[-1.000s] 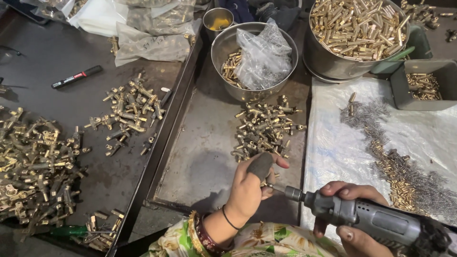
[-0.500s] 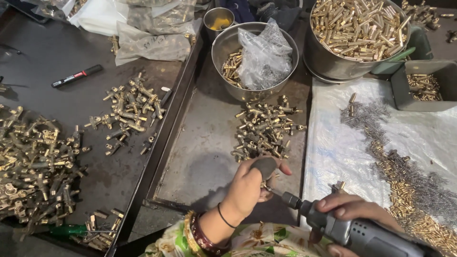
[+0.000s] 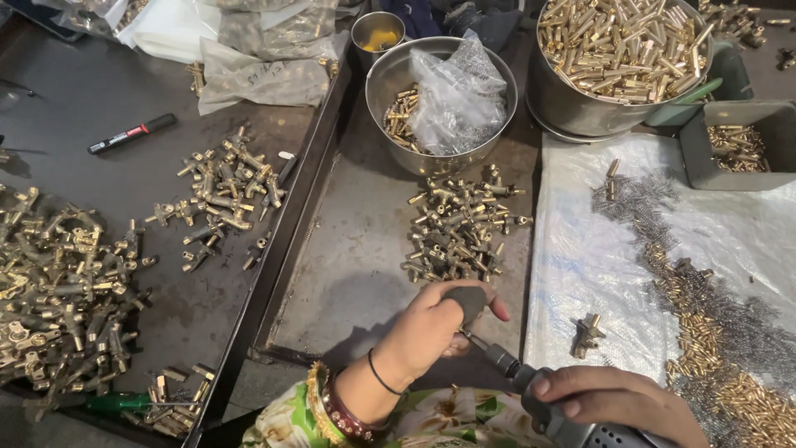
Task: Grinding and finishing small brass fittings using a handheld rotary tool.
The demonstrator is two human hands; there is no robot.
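Brass everywhere, and right down at the near edge the right hand (image 3: 618, 402) is wrapped tight around a grey driver (image 3: 551, 415), thumb pressed along its body, the bit angled up and left. That bit meets the left hand (image 3: 435, 328), fingers curled shut around a dark rounded piece (image 3: 466, 300) that peeks out between thumb and forefinger; what sits under it I cannot tell. Bangles and a thin black band ring the left wrist. All this hovers over the near end of a metal tray (image 3: 348, 274). Just right of the hands, one lone brass fitting (image 3: 589, 332) lies on a white plastic sheet (image 3: 589, 249), with small brass bits and grey springs spread along the sheet's right side. Just past the left hand, a pile of fittings (image 3: 460, 228) sits in the tray. Left, on the dark table (image 3: 108, 178), a small cluster (image 3: 224, 199) and a bigger heap (image 3: 58, 282), plus a black marker (image 3: 131, 133). Farther back, a steel bowl (image 3: 394, 83) holding a clear bag and some parts, and a big pot (image 3: 618, 50) heaped with brass pieces.
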